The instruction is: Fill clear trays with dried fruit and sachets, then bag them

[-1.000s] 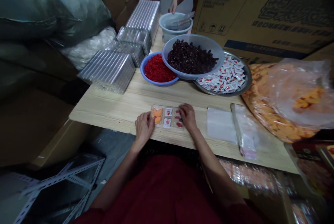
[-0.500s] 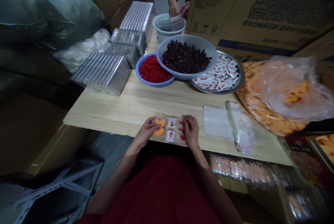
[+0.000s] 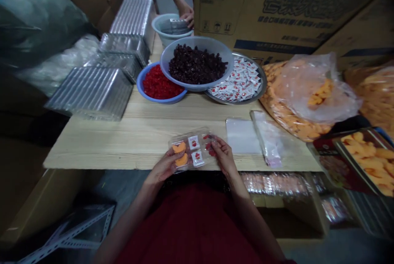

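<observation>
Between my two hands, at the near edge of the table, is a clear plastic tray (image 3: 185,137). Orange slices (image 3: 179,147) lie in its left compartments, white printed sachets (image 3: 197,158) in the middle, and red pieces (image 3: 210,149) on the right. My left hand (image 3: 168,163) grips the left end, thumb over the orange slices. My right hand (image 3: 223,153) has closed on the right end, its fingers covering part of the red pieces. Just right of it lie a stack of clear plastic sheets or bags (image 3: 242,135) and another clear bag bundle (image 3: 266,137).
Beyond stand a bowl of red pieces (image 3: 160,99), a bowl of dark pieces (image 3: 197,87) and a metal tray of sachets (image 3: 262,87). Stacked clear trays (image 3: 92,92) are at left, bagged orange slices (image 3: 295,120) at right. A co-worker's hand (image 3: 187,14) reaches into a far bucket (image 3: 163,36).
The tray has been lifted and tilted slightly, its right end raised, with both my hands still on it. My view has shifted to the right. The co-worker's hand is lower at the bucket.
</observation>
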Demonstrator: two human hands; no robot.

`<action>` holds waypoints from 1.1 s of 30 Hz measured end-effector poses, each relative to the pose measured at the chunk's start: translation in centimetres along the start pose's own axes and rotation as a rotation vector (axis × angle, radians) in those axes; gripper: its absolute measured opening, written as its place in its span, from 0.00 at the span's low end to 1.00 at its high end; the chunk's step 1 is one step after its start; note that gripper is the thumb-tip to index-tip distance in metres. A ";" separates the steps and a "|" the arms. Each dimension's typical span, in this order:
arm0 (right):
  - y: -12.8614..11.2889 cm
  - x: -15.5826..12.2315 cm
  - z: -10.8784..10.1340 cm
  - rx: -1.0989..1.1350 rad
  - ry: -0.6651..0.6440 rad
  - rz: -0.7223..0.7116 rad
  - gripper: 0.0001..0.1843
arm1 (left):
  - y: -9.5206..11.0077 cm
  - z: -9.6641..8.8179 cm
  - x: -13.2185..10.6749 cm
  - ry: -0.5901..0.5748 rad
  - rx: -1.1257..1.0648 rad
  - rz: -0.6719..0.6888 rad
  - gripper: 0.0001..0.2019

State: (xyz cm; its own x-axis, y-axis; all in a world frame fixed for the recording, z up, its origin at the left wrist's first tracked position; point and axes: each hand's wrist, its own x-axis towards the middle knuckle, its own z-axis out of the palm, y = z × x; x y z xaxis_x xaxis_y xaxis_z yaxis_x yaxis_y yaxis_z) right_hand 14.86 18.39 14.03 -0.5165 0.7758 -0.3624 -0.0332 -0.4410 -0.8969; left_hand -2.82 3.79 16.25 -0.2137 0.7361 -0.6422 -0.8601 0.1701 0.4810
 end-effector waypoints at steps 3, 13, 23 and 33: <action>-1.5 -0.1 -1.3 -0.206 -0.002 -0.094 0.34 | -0.2 0.2 0.3 0.021 -0.002 -0.012 0.24; -3.7 -1.8 -3.6 -1.401 0.062 -0.467 0.19 | 1.9 -0.8 0.6 0.137 -0.061 0.166 0.20; -2.7 1.3 -1.0 -1.564 0.131 -0.174 0.11 | 2.6 -1.8 -0.9 0.179 -0.057 0.234 0.21; -3.5 3.7 -4.6 -1.230 0.029 -0.184 0.08 | 1.4 -0.6 0.0 0.135 -0.083 0.184 0.22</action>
State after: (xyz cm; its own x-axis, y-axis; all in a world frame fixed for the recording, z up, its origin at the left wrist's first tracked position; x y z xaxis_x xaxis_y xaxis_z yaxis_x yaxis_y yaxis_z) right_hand 17.06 24.87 14.69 -0.5695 0.7979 -0.1977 0.7284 0.3784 -0.5712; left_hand -4.28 3.63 16.54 -0.4257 0.6545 -0.6249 -0.8347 -0.0173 0.5505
